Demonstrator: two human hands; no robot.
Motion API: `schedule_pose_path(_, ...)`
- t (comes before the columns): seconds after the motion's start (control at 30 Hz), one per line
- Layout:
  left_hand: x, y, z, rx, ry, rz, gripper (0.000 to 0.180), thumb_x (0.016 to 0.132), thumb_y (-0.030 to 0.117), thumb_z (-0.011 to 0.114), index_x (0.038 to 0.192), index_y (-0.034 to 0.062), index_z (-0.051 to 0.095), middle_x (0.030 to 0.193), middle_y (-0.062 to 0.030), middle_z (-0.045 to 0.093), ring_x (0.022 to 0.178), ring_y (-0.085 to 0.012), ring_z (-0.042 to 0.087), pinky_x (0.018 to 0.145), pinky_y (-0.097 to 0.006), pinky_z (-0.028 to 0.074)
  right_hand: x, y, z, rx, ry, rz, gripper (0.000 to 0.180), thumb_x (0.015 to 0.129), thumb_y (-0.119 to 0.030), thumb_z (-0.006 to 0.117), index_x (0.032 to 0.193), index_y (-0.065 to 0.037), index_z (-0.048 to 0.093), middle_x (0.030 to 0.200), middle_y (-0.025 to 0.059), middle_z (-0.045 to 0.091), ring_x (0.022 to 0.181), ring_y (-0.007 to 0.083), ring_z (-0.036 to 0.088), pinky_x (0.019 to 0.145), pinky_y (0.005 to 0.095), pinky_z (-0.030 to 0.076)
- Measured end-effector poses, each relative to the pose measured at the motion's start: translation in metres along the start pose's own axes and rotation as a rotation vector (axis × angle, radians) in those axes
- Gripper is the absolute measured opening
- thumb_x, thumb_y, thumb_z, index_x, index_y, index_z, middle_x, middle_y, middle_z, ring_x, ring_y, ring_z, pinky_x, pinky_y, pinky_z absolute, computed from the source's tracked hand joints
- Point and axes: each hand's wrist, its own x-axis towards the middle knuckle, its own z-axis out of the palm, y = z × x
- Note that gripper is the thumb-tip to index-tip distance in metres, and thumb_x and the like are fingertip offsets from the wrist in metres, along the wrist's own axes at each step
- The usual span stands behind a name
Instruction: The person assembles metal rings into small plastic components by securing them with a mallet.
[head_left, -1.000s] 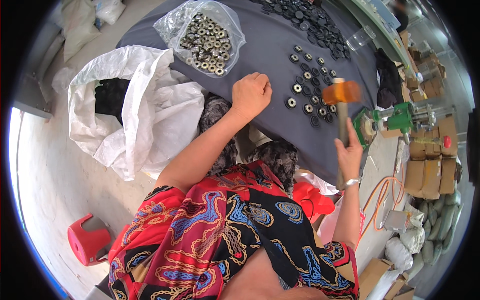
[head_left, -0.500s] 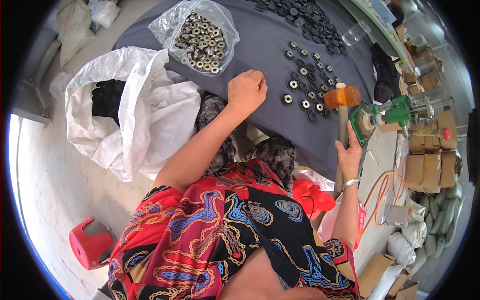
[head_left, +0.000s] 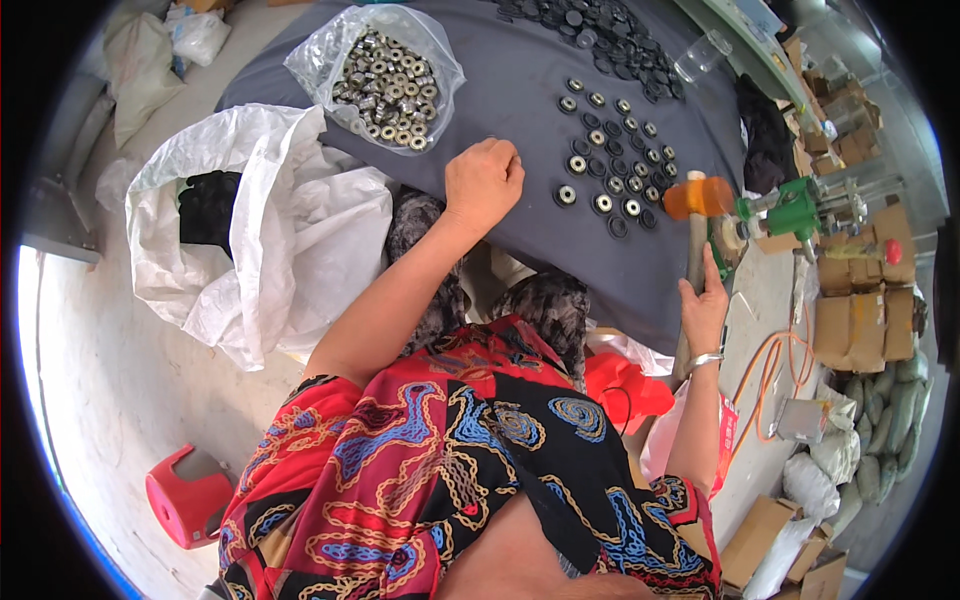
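Note:
My left hand (head_left: 485, 182) is curled into a fist on the dark grey cloth (head_left: 490, 95) near the table's edge; whatever it may hold is hidden. In my right hand (head_left: 705, 308) is the wooden handle of a mallet with an amber head (head_left: 697, 198), raised beside the table's right side. Between the hands and farther back, small black rings and caps (head_left: 617, 228) lie spread on the cloth. Several of them carry a shiny metal bearing (head_left: 566, 195) in the middle. Behind my left fist, a clear plastic bag (head_left: 445, 65) stands open, full of metal bearings (head_left: 392, 88).
A heap of black caps (head_left: 625, 45) and a clear container (head_left: 703, 57) lie at the back. Past the mallet stands a green hand press (head_left: 795, 212). A white woven sack (head_left: 290, 200) holding black pieces leans at the left; a red stool (head_left: 185, 497) is on the floor.
The mallet in my right hand has shifted right, toward the press and away from the rings. My left fist keeps its place on the cloth. The whole view has shifted a little.

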Motion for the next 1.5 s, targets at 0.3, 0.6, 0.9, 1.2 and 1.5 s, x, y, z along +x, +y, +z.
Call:
schedule_pose_path(0.3, 0.0, -0.001, -0.001, 0.004, 0.007, 0.009, 0.007, 0.075, 0.01, 0.063, 0.072, 0.0068, 0.059, 0.07, -0.0082, 0.06, 0.065, -0.0304, 0.061, 0.057, -0.041, 0.048, -0.013, -0.018, -0.025, 0.262, 0.024, 0.065, 0.068, 0.078, 0.007, 0.062, 0.141, -0.008, 0.044, 0.136, 0.0082, 0.053, 0.121, 0.0151, 0.051, 0.102, 0.0279, 0.038)
schedule_pose_path(0.6, 0.001, 0.0, 0.0, 0.001, 0.014, 0.003, 0.009, 0.075, 0.012, 0.063, 0.071, 0.0067, 0.058, 0.069, -0.0076, 0.059, 0.066, -0.029, 0.061, 0.058, -0.041, 0.049, -0.024, -0.057, -0.018, 0.122, 0.021, -0.142, 0.069, 0.078, 0.006, 0.062, 0.141, -0.012, 0.044, 0.13, 0.0126, 0.059, 0.114, 0.0202, 0.058, 0.096, 0.0307, 0.044)
schedule_pose_path(0.9, 0.0, -0.001, 0.0, 0.014, 0.008, -0.008, 0.005, 0.076, 0.01, 0.062, 0.072, 0.007, 0.06, 0.07, -0.0079, 0.061, 0.064, -0.0303, 0.061, 0.056, -0.04, 0.048, -0.017, -0.049, -0.005, 0.129, -0.091, -0.132, 0.068, 0.077, 0.005, 0.062, 0.141, -0.012, 0.045, 0.127, 0.0158, 0.06, 0.11, 0.023, 0.062, 0.093, 0.0298, 0.046)
schedule_pose_path(1.2, 0.001, -0.001, 0.0, -0.003, 0.026, -0.015, 0.005, 0.075, 0.01, 0.062, 0.072, 0.0073, 0.059, 0.068, -0.0073, 0.06, 0.064, -0.0299, 0.061, 0.056, -0.041, 0.048, 0.001, -0.061, 0.023, -0.005, -0.148, -0.185, 0.069, 0.077, 0.004, 0.063, 0.141, -0.014, 0.045, 0.12, 0.0192, 0.062, 0.101, 0.0248, 0.065, 0.087, 0.0335, 0.049)
schedule_pose_path(1.5, 0.002, -0.002, 0.0, 0.007, 0.036, 0.006, 0.006, 0.075, 0.01, 0.063, 0.072, 0.0074, 0.059, 0.068, -0.0068, 0.059, 0.064, -0.0291, 0.061, 0.055, -0.04, 0.048, 0.011, -0.082, 0.016, 0.142, -0.059, -0.304, 0.069, 0.076, 0.004, 0.064, 0.14, -0.014, 0.046, 0.118, 0.0175, 0.063, 0.096, 0.0252, 0.065, 0.085, 0.0321, 0.049)
